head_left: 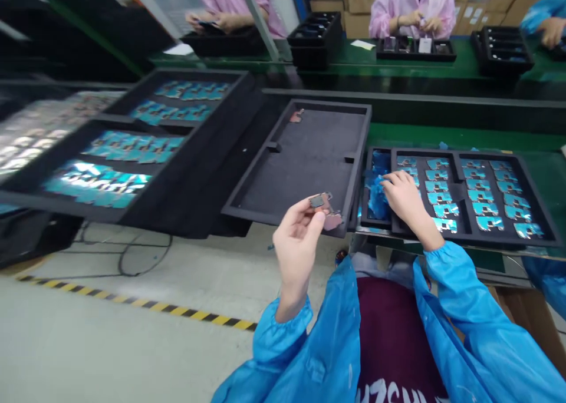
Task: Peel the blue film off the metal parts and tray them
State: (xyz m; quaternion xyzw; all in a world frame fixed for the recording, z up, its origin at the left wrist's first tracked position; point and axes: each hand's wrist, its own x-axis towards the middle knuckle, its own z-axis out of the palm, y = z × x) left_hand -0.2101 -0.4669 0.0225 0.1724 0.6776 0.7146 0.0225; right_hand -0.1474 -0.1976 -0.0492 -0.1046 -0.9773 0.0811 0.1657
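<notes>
My left hand (pixel 300 226) is closed on a small circuit board (pixel 326 207), pinching it between thumb and fingers above the front edge of a black foam tray (pixel 305 149). The board has a dark square part and a pinkish surface. A similar pinkish board (pixel 296 116) lies in that tray's far left corner. My right hand (pixel 407 198) is at the narrow left compartment of another black tray (pixel 455 202), its fingertips closed on crumpled blue film (pixel 377 197). In that tray's wider compartments, several blue-covered circuit boards (pixel 480 184) lie in columns.
To the left, large black trays (pixel 207 173) hold rows of blue-covered boards (pixel 135 145). Across the green bench (pixel 420 133), people in pink (pixel 413 8) and blue sleeves work beside stacked black trays (pixel 315 35). A yellow-black floor stripe (pixel 145 304) and cables (pixel 128 261) lie below.
</notes>
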